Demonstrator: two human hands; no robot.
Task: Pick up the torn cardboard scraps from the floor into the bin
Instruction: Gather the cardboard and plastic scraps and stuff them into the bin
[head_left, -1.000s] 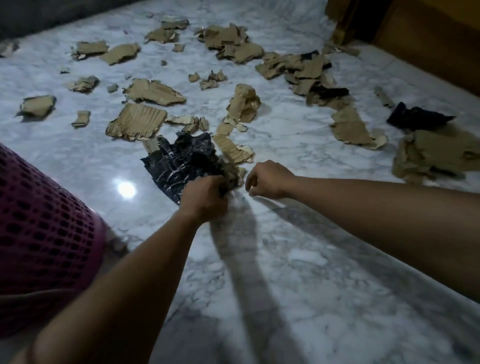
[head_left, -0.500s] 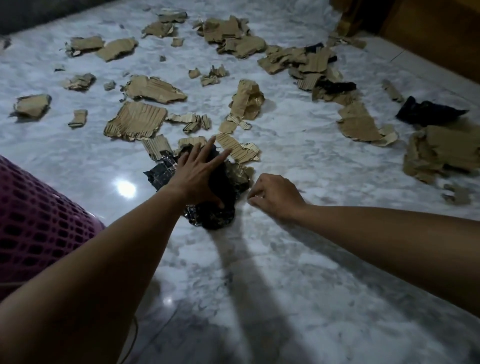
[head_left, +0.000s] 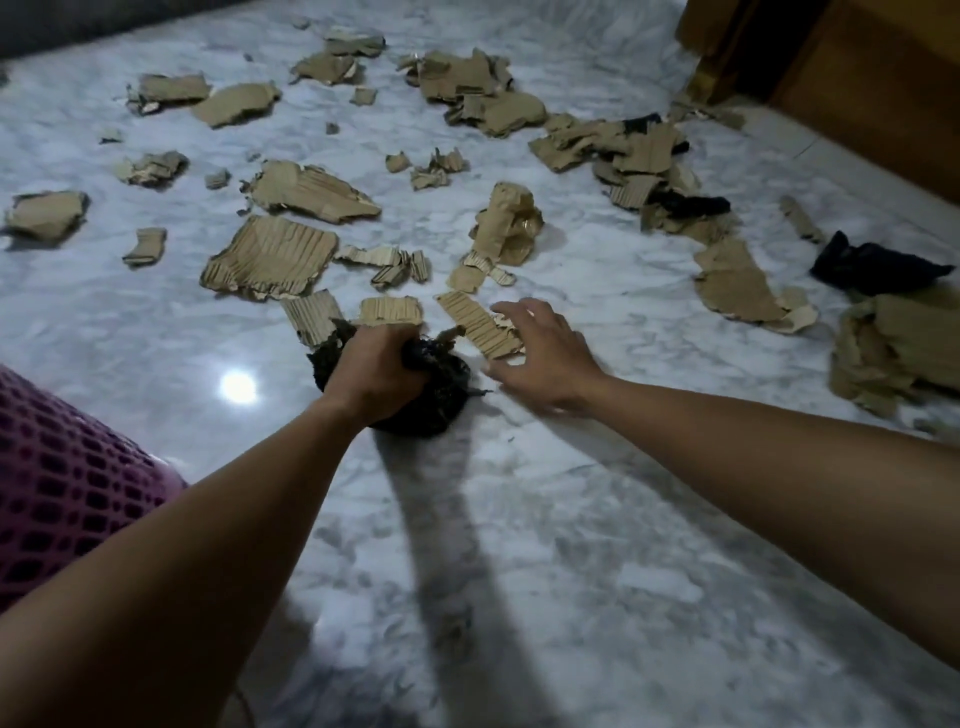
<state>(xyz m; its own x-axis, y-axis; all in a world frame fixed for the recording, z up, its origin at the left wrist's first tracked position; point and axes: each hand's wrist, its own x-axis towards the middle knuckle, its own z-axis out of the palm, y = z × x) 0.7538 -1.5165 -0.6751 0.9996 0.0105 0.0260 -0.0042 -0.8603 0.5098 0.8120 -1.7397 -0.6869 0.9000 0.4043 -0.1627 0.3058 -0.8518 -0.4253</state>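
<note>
Several torn brown cardboard scraps lie over the marble floor. My left hand is shut on a crumpled black scrap pressed against the floor. My right hand hovers with spread fingers over a ribbed cardboard strip just to the right. A small ribbed piece and another lie right behind my left hand. A large ribbed scrap sits farther back. The pink mesh bin stands at the left edge.
More cardboard piles lie at the back and right. A dark scrap sits at the right. Wooden furniture stands at the top right corner. A ceiling light reflects off the floor.
My left hand has closed from flat and spread into a fist, bunching the black scrap. My right hand has opened and moved forward over the ribbed strip.
</note>
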